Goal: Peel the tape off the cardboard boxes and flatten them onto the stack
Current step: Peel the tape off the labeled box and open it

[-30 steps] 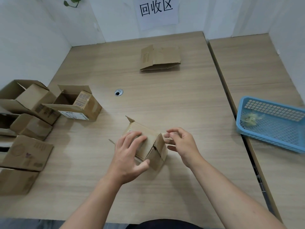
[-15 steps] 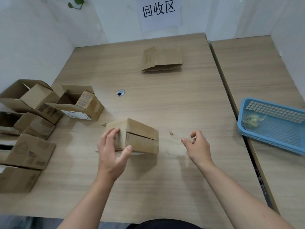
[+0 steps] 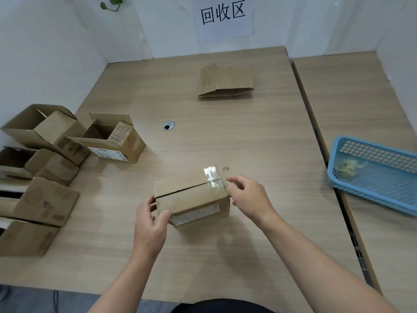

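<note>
I log the small cardboard box on the wooden table, near its front edge, flaps closed. Left hand grips the box's left end, thumb on the front face, fingers curled round the side. Right hand is at the top right corner, fingertips pinched on the clear tape over the seam; one tape end stands up. Flattened cardboard lies at the far side. Open boxes are on the left and a blue basket on the right.
</note>
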